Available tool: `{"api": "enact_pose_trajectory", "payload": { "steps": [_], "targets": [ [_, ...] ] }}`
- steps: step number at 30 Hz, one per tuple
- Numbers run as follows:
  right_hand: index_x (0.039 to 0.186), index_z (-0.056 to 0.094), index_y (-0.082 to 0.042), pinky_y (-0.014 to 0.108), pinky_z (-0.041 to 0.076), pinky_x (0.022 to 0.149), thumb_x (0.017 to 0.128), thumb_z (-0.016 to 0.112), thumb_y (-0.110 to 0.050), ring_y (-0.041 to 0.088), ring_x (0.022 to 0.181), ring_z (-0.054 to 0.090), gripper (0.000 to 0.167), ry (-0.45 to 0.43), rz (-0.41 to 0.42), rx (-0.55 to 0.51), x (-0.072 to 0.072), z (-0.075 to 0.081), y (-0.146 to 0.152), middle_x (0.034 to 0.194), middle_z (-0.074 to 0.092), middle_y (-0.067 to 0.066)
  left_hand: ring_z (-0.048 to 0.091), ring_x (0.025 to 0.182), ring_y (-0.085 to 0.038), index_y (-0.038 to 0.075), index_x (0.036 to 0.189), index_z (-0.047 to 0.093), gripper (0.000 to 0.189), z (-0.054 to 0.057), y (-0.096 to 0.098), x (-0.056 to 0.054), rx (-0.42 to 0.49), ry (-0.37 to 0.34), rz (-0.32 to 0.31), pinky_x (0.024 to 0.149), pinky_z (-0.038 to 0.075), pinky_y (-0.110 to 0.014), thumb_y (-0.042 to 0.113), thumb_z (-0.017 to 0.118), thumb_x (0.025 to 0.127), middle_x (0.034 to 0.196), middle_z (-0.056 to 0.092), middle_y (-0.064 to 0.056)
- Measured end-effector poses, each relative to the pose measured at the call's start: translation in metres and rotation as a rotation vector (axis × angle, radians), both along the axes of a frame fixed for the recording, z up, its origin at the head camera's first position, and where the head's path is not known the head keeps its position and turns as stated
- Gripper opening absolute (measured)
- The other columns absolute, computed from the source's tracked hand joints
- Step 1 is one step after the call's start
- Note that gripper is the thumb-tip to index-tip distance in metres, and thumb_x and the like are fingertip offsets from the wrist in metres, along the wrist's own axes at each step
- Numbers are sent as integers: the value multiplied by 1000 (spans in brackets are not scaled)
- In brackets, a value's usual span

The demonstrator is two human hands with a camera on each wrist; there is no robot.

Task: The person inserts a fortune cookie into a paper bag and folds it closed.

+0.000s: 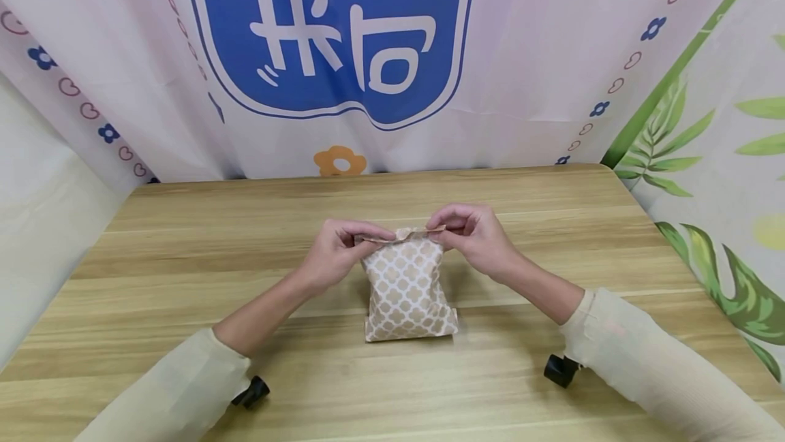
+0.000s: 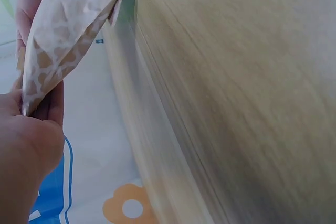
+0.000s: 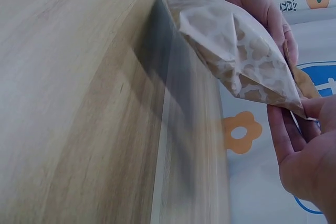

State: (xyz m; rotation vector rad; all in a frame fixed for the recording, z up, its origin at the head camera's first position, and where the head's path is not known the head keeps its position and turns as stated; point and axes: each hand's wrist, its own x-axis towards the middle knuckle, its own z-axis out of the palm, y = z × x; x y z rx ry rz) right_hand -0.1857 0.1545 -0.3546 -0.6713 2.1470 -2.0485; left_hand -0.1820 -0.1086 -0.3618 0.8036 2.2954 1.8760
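Observation:
A small paper bag [image 1: 405,285] with a tan and white lattice pattern stands at the middle of the wooden table, its sides bulging. Its top edge is folded over into a narrow strip. At the left end of that fold, my left hand [image 1: 336,251] pinches the paper between thumb and fingers. My right hand [image 1: 478,238] pinches the other end in the same way. In the left wrist view the bag [image 2: 68,30] shows a creased side, and the right wrist view shows the bag's [image 3: 236,51] opposite side. What is inside the bag is hidden.
The wooden table [image 1: 184,258] reaches back to a printed cloth [image 1: 521,74] with a blue emblem and an orange flower. A leaf-patterned covering [image 1: 705,156] hangs on the right. Black wrist pieces [image 1: 559,370] stick out below both sleeves.

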Motion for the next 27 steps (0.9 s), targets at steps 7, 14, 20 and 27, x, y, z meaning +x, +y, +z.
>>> {"api": "enact_pose_trajectory", "payload": {
  "steps": [7, 14, 20, 27],
  "targets": [
    [99, 66, 20, 21, 60, 71, 89, 65, 19, 10, 82, 71, 10, 4, -14, 24, 1, 0, 1, 96, 74, 12, 38, 52, -5, -9, 112, 75, 24, 1, -4, -2, -47, 10, -49, 47, 32, -18, -11, 62, 92, 108, 76, -22],
    [98, 70, 17, 21, 60, 71, 89, 64, 18, 10, 80, 71, 10, 29, -20, 62, 2, -1, 2, 99, 74, 22, 34, 49, -5, -8, 112, 76, 24, 3, -4, 0, -55, 13, -48, 45, 29, -17, -10, 65, 90, 107, 76, -22],
    [95, 70, 16, 19, 59, 71, 88, 62, 17, 9, 79, 70, 11, 47, -19, 84, 1, -3, 2, 97, 73, 23, 31, 47, -4, -7, 111, 76, 23, 1, -4, -1, -64, 30, -37, 43, 27, -18, -6, 70, 89, 103, 77, -19],
    [97, 70, 15, 20, 60, 75, 90, 61, 12, 9, 83, 72, 12, 67, -11, 108, 0, -4, 5, 98, 73, 24, 30, 46, -4, -5, 108, 78, 21, -1, -2, -2, -88, 42, -7, 44, 27, -18, -3, 79, 88, 103, 78, -17]
  ]
}}
